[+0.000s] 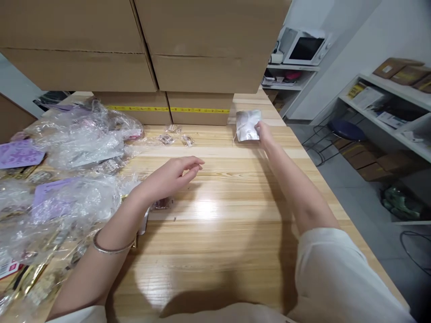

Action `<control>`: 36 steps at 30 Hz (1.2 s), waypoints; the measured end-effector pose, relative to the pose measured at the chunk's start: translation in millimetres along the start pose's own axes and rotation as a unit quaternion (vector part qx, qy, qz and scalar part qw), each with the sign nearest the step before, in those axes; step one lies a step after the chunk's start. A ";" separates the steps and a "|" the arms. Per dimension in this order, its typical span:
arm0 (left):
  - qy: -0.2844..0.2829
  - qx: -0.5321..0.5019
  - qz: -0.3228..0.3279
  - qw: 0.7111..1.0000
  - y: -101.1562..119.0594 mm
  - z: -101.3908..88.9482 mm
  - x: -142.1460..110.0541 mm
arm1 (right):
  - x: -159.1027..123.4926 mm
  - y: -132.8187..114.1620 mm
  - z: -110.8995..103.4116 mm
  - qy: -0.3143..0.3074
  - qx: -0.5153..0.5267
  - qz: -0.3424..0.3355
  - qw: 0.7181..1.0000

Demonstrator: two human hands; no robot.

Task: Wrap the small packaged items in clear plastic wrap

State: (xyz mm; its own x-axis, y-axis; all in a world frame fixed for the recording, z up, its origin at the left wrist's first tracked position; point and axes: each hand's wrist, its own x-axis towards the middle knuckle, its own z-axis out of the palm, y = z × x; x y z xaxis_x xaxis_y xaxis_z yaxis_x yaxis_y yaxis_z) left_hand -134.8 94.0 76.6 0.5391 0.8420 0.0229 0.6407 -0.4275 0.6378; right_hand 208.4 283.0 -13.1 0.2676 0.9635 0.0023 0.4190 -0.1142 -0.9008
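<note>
Near the table's right edge, my right hand (265, 133) pinches the side of a flat silver pouch (247, 124), with the arm stretched far forward. My left hand (180, 174) hovers over the middle of the table, fingers loosely bent and thumb apart, holding nothing. Beyond it lie several small clear packets (165, 138) with patterned contents. Another small dark packet (161, 203) rests under the left wrist, partly hidden by it. A heap of clear plastic bags (90, 146) spreads to the left of my left arm.
Large cardboard boxes (215, 36) stand across the back, over lower boxes with a yellow measuring tape (198, 110). Purple cards (20, 153) lie among the bags. Past the wooden table's (215, 251) right edge are a microwave (305, 47), shelves and a stool (346, 129).
</note>
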 end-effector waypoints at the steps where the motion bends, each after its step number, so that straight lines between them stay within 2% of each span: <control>1: -0.015 0.002 0.001 1.000 -2.0 1.0 1.3 | 13.9 -3.6 4.5 0.009 -0.015 0.000 1.000; 3: -0.041 0.004 -0.003 0.999 -5.8 3.0 3.6 | 29.4 -6.4 14.2 0.038 -0.042 -0.001 0.998; 5: -0.051 0.007 -0.014 0.999 -9.1 4.8 5.8 | 30.2 -4.2 24.8 0.084 -0.098 -0.012 0.992; 8: -0.051 0.028 -0.020 0.998 -11.8 8.2 8.8 | 13.2 3.9 41.2 0.150 -0.279 -0.071 0.946; 10: -0.054 0.048 -0.021 0.997 -12.0 11.9 10.4 | -1.4 9.1 51.0 0.119 -0.386 -0.131 0.905; 12: -0.062 0.073 -0.023 0.995 -11.7 16.6 11.4 | -11.9 12.9 58.2 0.059 -0.424 -0.169 0.888; 15: -0.075 0.129 -0.024 0.989 -12.3 23.9 12.3 | -14.6 16.3 63.0 0.012 -0.443 -0.172 0.880; 18: -0.081 0.228 -0.042 0.969 -16.4 29.1 14.5 | -9.7 18.1 63.7 -0.022 -0.449 -0.159 0.879; 20: -0.052 0.304 -0.081 0.948 -24.1 29.4 17.0 | -11.2 19.3 64.1 -0.043 -0.448 -0.152 0.880; 22: 0.011 0.356 -0.150 0.922 -38.6 25.3 18.9 | -20.8 20.8 64.1 -0.066 -0.449 -0.152 0.878; 26: 0.178 0.363 -0.338 0.850 -87.0 2.0 13.0 | -59.6 25.1 60.1 -0.110 -0.449 -0.187 0.867; 28: 0.251 0.348 -0.400 0.810 -113.0 -12.7 5.1 | -80.6 27.3 56.2 -0.127 -0.449 -0.211 0.859; 30: 0.246 0.304 -0.466 0.794 -133.0 -24.6 -2.8 | -97.3 28.9 52.5 -0.140 -0.447 -0.226 0.854; 32: 0.221 0.279 -0.499 0.790 -142.8 -31.1 -7.4 | -108.4 29.8 50.1 -0.149 -0.441 -0.230 0.854; 34: 0.201 0.286 -0.493 0.797 -140.5 -31.3 -7.3 | -114.4 30.2 49.0 -0.152 -0.430 -0.235 0.858; 36: 0.185 0.315 -0.459 0.810 -126.4 -25.0 -2.6 | -116.8 30.3 48.6 -0.148 -0.414 -0.241 0.865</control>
State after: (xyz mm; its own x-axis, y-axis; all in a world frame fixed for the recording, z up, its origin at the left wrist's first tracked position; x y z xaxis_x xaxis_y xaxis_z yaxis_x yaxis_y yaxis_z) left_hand -230.8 154.0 15.2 -0.4488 0.8912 0.0656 0.8931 0.4498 -0.0003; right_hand 147.6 178.7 -61.8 -0.2933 0.9535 0.0688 0.9311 0.3012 -0.2057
